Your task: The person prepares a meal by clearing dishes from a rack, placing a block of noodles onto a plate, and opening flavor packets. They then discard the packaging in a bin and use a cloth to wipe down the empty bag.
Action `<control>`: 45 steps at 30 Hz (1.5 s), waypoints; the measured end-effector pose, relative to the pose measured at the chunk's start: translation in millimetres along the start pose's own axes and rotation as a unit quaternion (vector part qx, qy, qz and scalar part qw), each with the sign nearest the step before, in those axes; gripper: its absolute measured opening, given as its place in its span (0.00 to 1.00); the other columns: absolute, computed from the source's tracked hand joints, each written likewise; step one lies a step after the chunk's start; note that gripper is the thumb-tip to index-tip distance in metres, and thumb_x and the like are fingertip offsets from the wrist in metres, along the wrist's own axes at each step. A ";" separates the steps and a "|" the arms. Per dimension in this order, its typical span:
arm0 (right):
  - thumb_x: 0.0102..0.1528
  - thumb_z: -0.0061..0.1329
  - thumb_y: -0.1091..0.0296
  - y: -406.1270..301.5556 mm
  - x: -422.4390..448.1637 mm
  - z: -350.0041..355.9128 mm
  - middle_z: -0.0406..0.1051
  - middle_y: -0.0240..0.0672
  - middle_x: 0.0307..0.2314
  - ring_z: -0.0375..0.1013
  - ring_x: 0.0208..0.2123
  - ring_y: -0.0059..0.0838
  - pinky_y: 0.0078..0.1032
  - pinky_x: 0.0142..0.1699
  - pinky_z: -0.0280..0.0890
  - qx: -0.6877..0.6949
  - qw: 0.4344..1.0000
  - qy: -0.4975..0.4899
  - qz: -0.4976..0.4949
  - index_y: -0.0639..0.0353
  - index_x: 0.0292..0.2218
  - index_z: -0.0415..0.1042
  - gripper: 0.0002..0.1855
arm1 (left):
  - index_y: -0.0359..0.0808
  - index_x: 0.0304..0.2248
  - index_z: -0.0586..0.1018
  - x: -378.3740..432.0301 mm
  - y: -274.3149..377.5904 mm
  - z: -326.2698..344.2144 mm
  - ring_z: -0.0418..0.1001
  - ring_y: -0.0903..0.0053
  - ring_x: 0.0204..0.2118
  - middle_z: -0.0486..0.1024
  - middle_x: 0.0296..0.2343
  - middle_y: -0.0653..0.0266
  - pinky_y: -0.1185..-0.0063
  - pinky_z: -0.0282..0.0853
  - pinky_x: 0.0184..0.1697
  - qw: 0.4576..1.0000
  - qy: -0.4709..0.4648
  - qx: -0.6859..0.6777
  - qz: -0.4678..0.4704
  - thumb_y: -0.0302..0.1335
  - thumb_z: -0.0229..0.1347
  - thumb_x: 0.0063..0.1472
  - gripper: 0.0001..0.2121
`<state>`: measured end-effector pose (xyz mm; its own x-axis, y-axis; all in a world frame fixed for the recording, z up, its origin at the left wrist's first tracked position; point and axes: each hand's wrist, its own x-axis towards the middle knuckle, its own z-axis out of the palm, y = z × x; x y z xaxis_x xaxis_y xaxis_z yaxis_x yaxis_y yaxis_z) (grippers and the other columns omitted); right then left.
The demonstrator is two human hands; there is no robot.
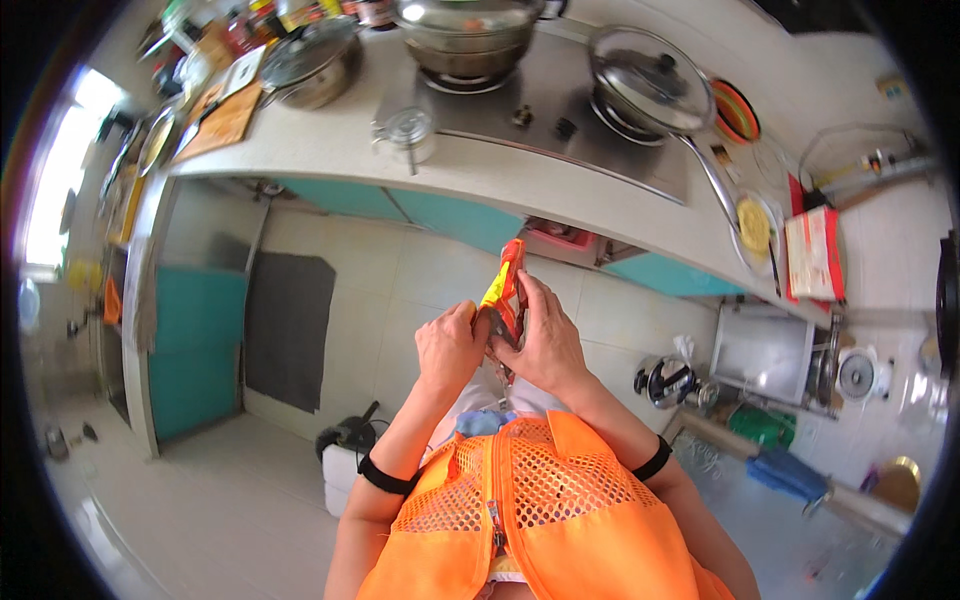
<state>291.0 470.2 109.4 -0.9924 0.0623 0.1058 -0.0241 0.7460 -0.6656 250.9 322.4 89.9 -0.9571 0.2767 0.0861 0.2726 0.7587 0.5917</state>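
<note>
A red and yellow plastic food packet (510, 281) is held between both hands, in front of my body and above the floor. My left hand (452, 341) grips its lower left side with curled fingers. Along the packet's right side lie the fingers of my right hand (544, 334), its thumb near the bottom. What the packet holds is hidden. Beyond my hands, a glass jar with a clip lid (405, 139) stands by the counter's front edge.
A lidded steel pot (469, 45) and a lidded frying pan (649, 82) sit on the gas hob (547, 120). The pan's handle overhangs the counter (322, 154). A knife lies on the wooden cutting board (232, 120). At right are a plate of yellow food (754, 225) and a red-edged packet (814, 255).
</note>
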 end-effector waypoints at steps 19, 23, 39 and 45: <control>0.46 0.45 0.76 133.6 -135.1 -56.3 0.72 0.33 0.37 0.74 0.32 0.39 0.33 0.35 0.69 -0.111 0.943 0.102 0.298 0.56 0.40 0.72 0.17 | 0.40 0.32 0.73 55.7 77.6 123.5 0.75 0.60 0.29 0.76 0.23 0.59 0.66 0.68 0.29 0.919 -0.316 0.051 0.230 0.27 0.56 0.48 0.09; 0.48 0.50 0.67 152.9 -153.3 -108.2 0.73 0.32 0.32 0.73 0.30 0.38 0.32 0.33 0.67 -0.116 0.919 0.169 0.337 0.58 0.28 0.75 0.06 | 0.40 0.34 0.75 57.4 135.7 152.3 0.74 0.65 0.24 0.75 0.20 0.61 0.70 0.68 0.27 0.892 -0.359 0.028 0.274 0.31 0.58 0.49 0.12; 0.46 0.52 0.65 279.3 -193.0 -258.0 0.71 0.30 0.21 0.72 0.29 0.31 0.28 0.30 0.68 -0.230 0.930 0.122 0.260 0.57 0.24 0.74 0.06 | 0.36 0.35 0.76 38.7 351.2 244.4 0.74 0.65 0.30 0.74 0.29 0.60 0.72 0.71 0.32 0.867 -0.271 0.023 0.418 0.26 0.59 0.46 0.14; 0.45 0.51 0.69 306.1 -149.6 -299.0 0.71 0.34 0.23 0.73 0.30 0.35 0.31 0.31 0.68 -0.153 0.949 0.147 0.235 0.59 0.33 0.70 0.11 | 0.37 0.37 0.73 78.5 360.5 270.7 0.75 0.63 0.27 0.75 0.26 0.59 0.68 0.70 0.27 0.881 -0.216 0.063 0.416 0.22 0.53 0.50 0.12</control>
<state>468.0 887.4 110.8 -0.8073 0.5843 0.0827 0.4932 0.7450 -0.4492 300.7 777.3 93.0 -0.3019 0.9458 0.1196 0.8967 0.2392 0.3724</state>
